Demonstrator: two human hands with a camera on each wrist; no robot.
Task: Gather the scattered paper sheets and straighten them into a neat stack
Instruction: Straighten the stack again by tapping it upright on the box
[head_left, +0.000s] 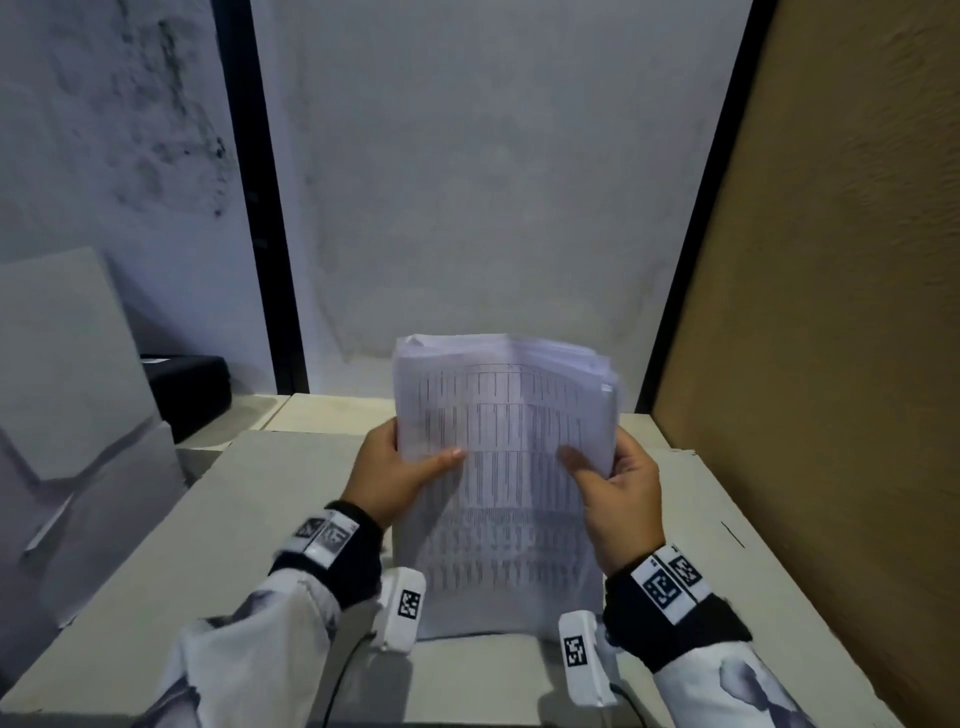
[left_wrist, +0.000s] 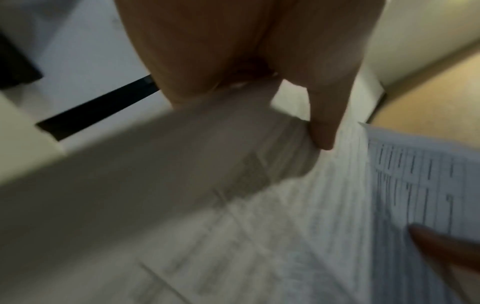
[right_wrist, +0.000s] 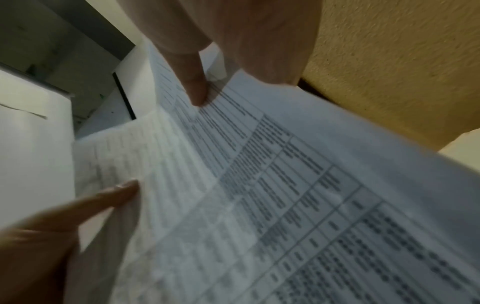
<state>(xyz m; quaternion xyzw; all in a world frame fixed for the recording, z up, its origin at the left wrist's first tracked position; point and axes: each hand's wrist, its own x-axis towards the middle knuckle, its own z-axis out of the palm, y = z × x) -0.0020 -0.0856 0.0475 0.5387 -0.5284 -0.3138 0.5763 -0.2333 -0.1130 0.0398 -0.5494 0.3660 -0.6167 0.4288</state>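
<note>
Paper stack (head_left: 498, 483): a sheaf of white sheets printed with tables is held upright on its lower edge, which is set on the worktop (head_left: 156, 597) near the front edge, about midway between the left and right sides. The top edges are uneven — several sheets are fanned and offset at the upper right, and the top is bowed slightly away from the viewer.
Printed face: the gridded side is turned toward the person; the text is too blurred to be read.
Left hand (head_left: 395, 467): the left side edge of the stack is gripped, the thumb laid across the front sheet and the fingers hidden behind. In the left wrist view the thumb (left_wrist: 322, 123) is seen pressed on the paper.
Right hand (head_left: 618, 493): the right side edge is gripped likewise, thumb on the front, fingers curled behind. In the right wrist view its thumb (right_wrist: 194, 82) is seen on the printed sheet.
Wrists: black cuffs with white coded tags are worn on both — white patterned sleeves are seen behind them.
Worktop: a pale, flat surface.
Surroundings: a brown board (head_left: 831, 312) is stood along the right edge, a black case (head_left: 192, 389) beyond the far left corner, and a grey wall behind.
</note>
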